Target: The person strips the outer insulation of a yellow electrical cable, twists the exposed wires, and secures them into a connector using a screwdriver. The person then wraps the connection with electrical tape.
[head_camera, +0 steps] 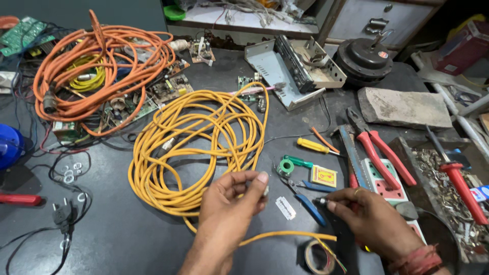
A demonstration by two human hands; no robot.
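Left hand [229,203] is raised over the dark table [127,234], fingers [261,179] pinched narrow on a small pale piece, too small to name; it looks like the stripped end of the yellow cable [193,147], but the join is hidden behind the hand. Right hand [372,216] is low on the table, fingers closed around a thin dark-tipped tool [322,201], likely a screwdriver or probe, type unclear.

Key relation: the tool tip points left toward the left-hand pinch. The two are near but apart, with a gap between tip and held piece, and the pinch is slightly higher in view. The tool's long axis runs roughly left-right. The right hand is the nearer one to the tools.

The cable coil lies just beyond the left hand; a loose run of it passes under the wrist toward the tape roll [318,257]. A razor blade [285,208] lies flat between the hands. Blue-handled pliers [305,201] are just beside the tool tip. A matchbox [324,176] and a green solder spool [285,166] sit beyond it.
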